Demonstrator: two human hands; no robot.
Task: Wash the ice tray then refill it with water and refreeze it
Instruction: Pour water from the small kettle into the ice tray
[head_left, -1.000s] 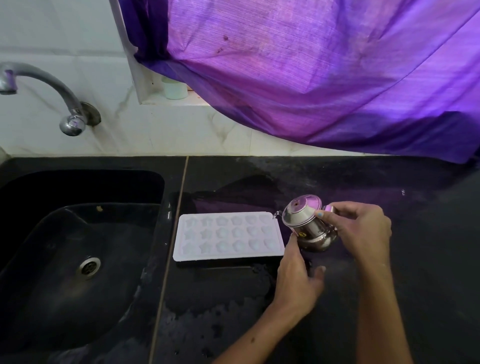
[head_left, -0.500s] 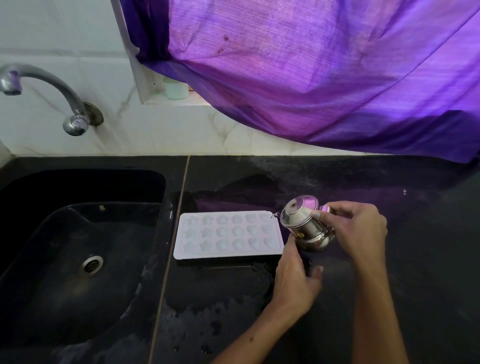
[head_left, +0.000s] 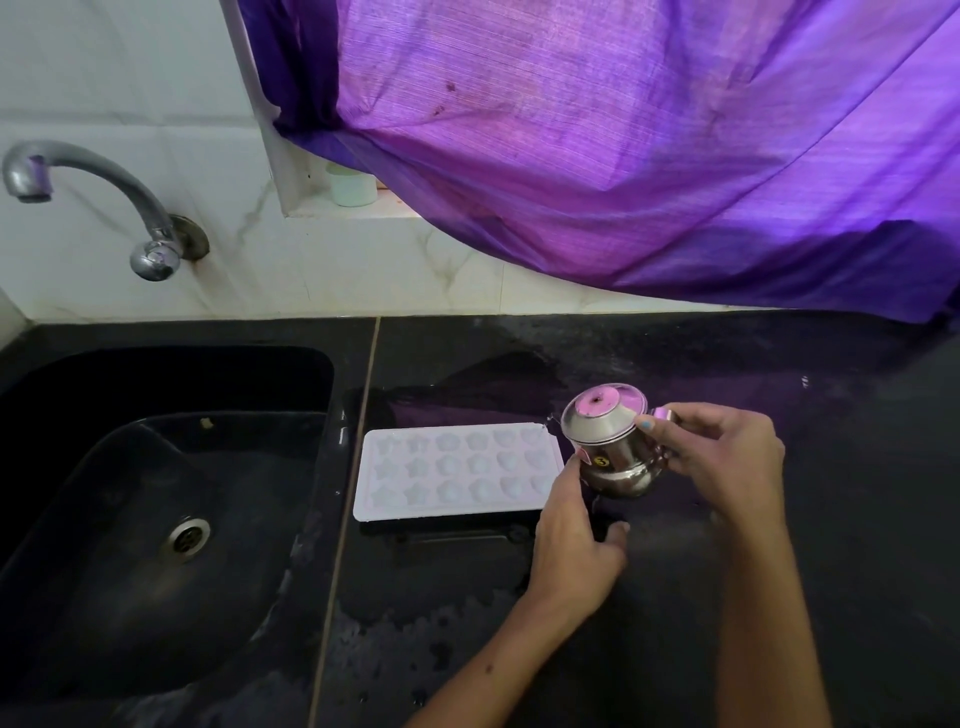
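- A white ice tray (head_left: 457, 472) lies flat on the wet black counter (head_left: 831, 467), just beside the sink (head_left: 156, 519), its star and round moulds facing up.
- The right hand (head_left: 727, 457) grips a small lidded steel pot (head_left: 610, 447) — tilted, spout toward the tray's right end — fingers curled round its handle side.
- The left hand (head_left: 571, 540) steadies things at the tray's right edge, forefinger raised against the pot; whether the other fingers clamp the tray cannot be told.
- Thin and light, the tray will likely flex and spill once filled — best lifted level by both short ends.
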